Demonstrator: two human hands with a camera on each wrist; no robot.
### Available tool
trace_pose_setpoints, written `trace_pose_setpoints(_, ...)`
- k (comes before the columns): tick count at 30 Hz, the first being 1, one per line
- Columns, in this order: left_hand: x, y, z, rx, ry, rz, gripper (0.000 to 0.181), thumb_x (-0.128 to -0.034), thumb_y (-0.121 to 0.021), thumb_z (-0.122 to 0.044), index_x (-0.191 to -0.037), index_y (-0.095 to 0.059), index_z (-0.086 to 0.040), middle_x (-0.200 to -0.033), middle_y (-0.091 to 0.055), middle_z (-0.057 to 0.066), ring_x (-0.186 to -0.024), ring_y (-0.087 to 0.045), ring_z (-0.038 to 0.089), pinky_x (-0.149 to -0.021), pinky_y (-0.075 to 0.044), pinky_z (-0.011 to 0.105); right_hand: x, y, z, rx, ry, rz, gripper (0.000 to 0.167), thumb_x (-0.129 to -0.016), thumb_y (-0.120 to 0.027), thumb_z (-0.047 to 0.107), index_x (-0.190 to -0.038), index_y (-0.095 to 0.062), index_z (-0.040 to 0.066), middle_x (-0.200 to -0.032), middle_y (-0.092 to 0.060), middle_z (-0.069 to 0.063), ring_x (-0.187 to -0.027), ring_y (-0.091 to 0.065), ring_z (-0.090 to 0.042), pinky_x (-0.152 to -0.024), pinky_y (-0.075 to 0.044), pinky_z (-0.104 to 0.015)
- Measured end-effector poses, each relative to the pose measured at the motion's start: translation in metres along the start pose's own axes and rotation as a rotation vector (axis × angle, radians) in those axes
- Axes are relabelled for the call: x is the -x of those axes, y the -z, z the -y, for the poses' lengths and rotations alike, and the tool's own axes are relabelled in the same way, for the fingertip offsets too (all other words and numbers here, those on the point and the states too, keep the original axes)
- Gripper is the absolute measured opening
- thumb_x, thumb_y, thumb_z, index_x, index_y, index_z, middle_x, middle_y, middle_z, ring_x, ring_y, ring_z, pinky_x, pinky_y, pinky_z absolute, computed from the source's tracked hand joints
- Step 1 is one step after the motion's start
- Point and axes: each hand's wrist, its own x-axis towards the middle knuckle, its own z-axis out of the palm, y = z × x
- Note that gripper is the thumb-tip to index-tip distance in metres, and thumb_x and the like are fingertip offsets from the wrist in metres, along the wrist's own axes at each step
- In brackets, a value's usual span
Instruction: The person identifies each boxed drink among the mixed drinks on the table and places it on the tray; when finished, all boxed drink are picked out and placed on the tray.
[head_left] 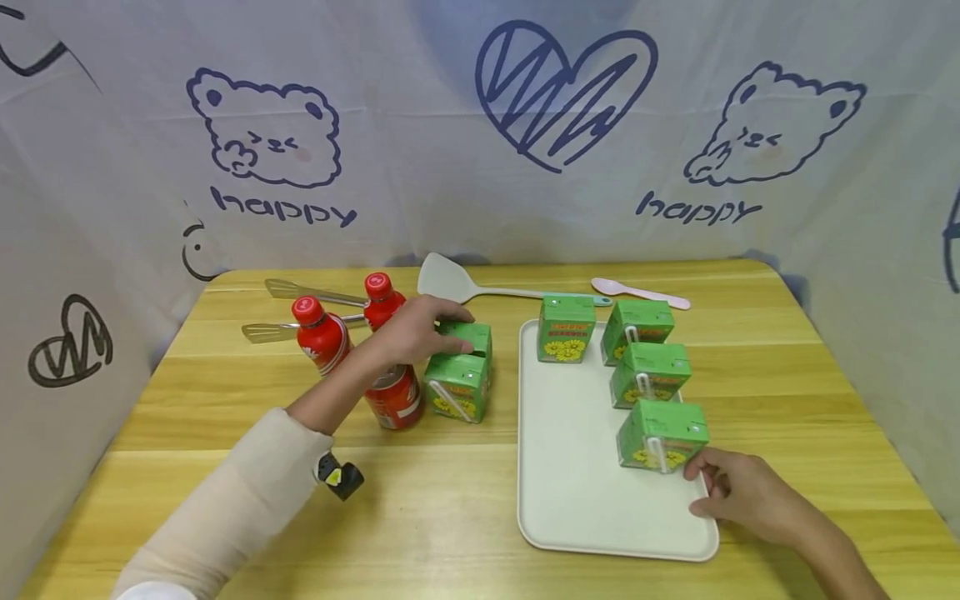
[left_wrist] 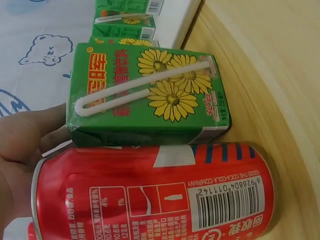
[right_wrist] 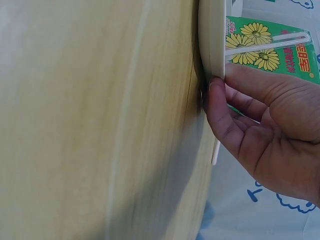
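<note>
My left hand (head_left: 412, 329) reaches over two green drink cartons standing close together left of the tray. Its thumb and fingers pinch the top of the rear carton (head_left: 482, 340). The front carton (head_left: 459, 387), with a straw on its side, partly hides that grip in the left wrist view. A red cola can (left_wrist: 150, 195) is right beside these cartons. My right hand (head_left: 750, 496) pinches the right rim of a cream tray (head_left: 570, 500) between thumb and fingers. On the tray stand several like cartons (head_left: 663, 429), one at the back left and the others along the right side.
Two red bottles (head_left: 321, 337) stand left of the cartons, partly behind my left arm. Two metal-headed utensils (head_left: 273, 333) lie behind them. A pale spatula (head_left: 446, 279) and a pink spoon (head_left: 641, 293) lie along the wooden table's back edge, before a printed cloth.
</note>
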Motion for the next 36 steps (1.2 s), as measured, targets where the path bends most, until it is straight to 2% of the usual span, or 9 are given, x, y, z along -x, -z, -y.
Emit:
trace_pose_setpoints(8,-0.007,-0.002,0.002,-0.048,-0.032,-0.021,0.038,-0.0841,-0.072,-0.025,-0.117,-0.066,-0.008,-0.115,-0.067,0.008,-0.103,-0.058,0.023,-0.092,-0.048,0.038,0.0,0.0,0.0,0.013,-0.003,-0.002,0.032,-0.073,-0.08,0.013,-0.098,-0.061,0.007,-0.078,-0.05,-0.002,-0.067,-0.046,-0.011,-0.055,-0.039,-0.022)
trace_pose_setpoints(15,-0.009,0.006,-0.001,-0.118,-0.032,0.084,0.045,-0.0842,-0.072,-0.016,-0.127,-0.06,-0.008,-0.126,-0.063,0.009,-0.113,-0.057,0.024,-0.097,-0.047,0.04,0.0,0.0,0.0,0.013,-0.001,0.001,0.031,-0.074,-0.079,0.013,-0.098,-0.06,0.007,-0.078,-0.05,-0.002,-0.067,-0.046,-0.011,-0.054,-0.039,-0.022)
trace_pose_setpoints(21,-0.015,0.01,-0.001,-0.12,-0.033,0.107,0.043,-0.0792,-0.073,-0.006,-0.121,-0.064,-0.006,-0.121,-0.065,0.011,-0.11,-0.058,0.027,-0.098,-0.046,0.041,0.001,-0.001,0.0,-0.001,0.022,-0.002,0.031,-0.074,-0.079,0.012,-0.098,-0.06,0.006,-0.077,-0.05,-0.002,-0.065,-0.045,-0.01,-0.054,-0.04,-0.021)
trace_pose_setpoints(25,-0.018,0.01,0.0,-0.103,-0.021,0.105,0.041,-0.0767,-0.074,-0.003,-0.117,-0.066,-0.008,-0.117,-0.067,0.009,-0.104,-0.058,0.025,-0.095,-0.047,0.04,0.001,-0.001,0.0,-0.005,0.013,-0.001,0.031,-0.074,-0.079,0.012,-0.098,-0.06,0.006,-0.077,-0.05,-0.002,-0.065,-0.045,-0.01,-0.053,-0.041,-0.021)
trace_pose_setpoints(29,-0.018,0.009,0.002,-0.082,-0.035,0.079,0.041,-0.0755,-0.075,-0.005,-0.115,-0.068,-0.009,-0.115,-0.068,0.008,-0.102,-0.059,0.024,-0.094,-0.048,0.04,0.002,0.0,0.0,-0.007,0.01,-0.004,0.031,-0.074,-0.079,0.012,-0.098,-0.06,0.006,-0.078,-0.05,-0.002,-0.065,-0.046,-0.01,-0.053,-0.041,-0.021)
trace_pose_setpoints(36,-0.015,0.006,0.004,0.01,-0.012,0.028,0.044,-0.0741,-0.079,-0.008,-0.116,-0.068,-0.008,-0.116,-0.068,0.008,-0.104,-0.059,0.024,-0.095,-0.047,0.039,0.001,0.0,0.0,0.007,0.002,-0.004,0.031,-0.074,-0.08,0.013,-0.098,-0.061,0.007,-0.078,-0.05,-0.002,-0.066,-0.046,-0.01,-0.054,-0.04,-0.021)
